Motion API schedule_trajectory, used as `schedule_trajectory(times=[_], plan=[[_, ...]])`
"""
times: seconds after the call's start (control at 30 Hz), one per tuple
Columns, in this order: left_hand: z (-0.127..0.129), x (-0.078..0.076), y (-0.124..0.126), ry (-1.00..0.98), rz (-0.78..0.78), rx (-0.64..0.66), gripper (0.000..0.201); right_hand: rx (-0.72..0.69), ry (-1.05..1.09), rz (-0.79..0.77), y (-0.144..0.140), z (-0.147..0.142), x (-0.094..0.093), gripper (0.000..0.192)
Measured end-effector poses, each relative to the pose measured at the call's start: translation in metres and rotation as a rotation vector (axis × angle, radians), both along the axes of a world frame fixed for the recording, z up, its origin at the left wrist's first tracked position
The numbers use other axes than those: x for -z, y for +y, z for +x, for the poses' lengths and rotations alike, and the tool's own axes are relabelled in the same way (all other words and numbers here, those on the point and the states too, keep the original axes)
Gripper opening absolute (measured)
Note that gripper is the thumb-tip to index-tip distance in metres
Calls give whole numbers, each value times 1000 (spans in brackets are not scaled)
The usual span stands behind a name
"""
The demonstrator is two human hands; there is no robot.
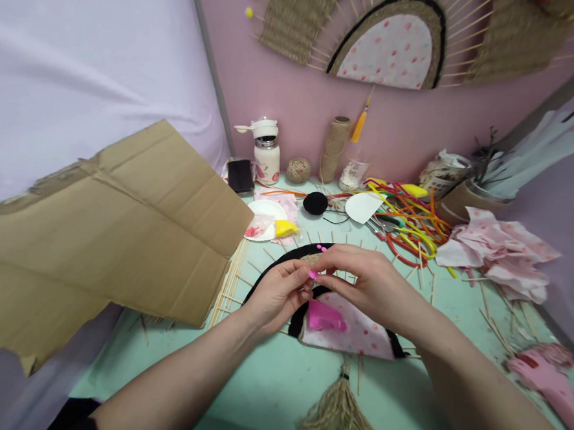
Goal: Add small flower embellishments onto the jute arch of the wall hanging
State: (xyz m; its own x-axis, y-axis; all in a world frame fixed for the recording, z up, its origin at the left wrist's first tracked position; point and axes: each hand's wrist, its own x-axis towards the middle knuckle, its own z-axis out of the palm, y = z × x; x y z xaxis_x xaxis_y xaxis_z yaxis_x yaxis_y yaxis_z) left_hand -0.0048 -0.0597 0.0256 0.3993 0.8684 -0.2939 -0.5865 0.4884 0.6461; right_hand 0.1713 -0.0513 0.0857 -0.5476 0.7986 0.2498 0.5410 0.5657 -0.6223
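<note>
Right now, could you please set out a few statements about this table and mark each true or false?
The left hand and right hand meet at a small pink piece over the half-round piece. True.
The ball of twine sits between the white bottle and the spool of twine. True.
The white bottle stands on the near side of the half-round piece. False: a twine tassel is there.
The spool of twine stands left of the left hand. False: a cardboard sheet is there.

A large brown cardboard sheet (135,231) is seen at the left. Near the pink wall (279,91), a white bottle (267,163), a ball of twine (298,169) and a tall spool (334,150) are placed. At the right, a crumpled spotted cloth (501,251) is found.
</note>
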Motion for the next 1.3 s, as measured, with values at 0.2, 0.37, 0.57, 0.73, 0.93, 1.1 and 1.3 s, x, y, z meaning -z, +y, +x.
schedule_trajectory(times=[0.2,0.37,0.57,0.73,0.93,1.1,1.3], plan=[[-1,-2,1,52,5,38,40,38,-42,25,0,0,-1,12],[-1,-2,1,119,24,34,32,68,-80,76,-4,-8,0,8],[0,-5,1,181,70,-2,27,146,-38,213,-3,-6,-3,12],[-3,-6,5,144,65,-81,26,362,119,303,-3,17,-21,11],[-5,-6,7,177,85,-80,31,399,182,332,-5,33,-30,14],[-5,-5,5,150,156,-58,41,374,151,349,-5,33,-34,17],[-5,-2,6,146,77,-16,39,381,129,337,-4,34,-34,17]])
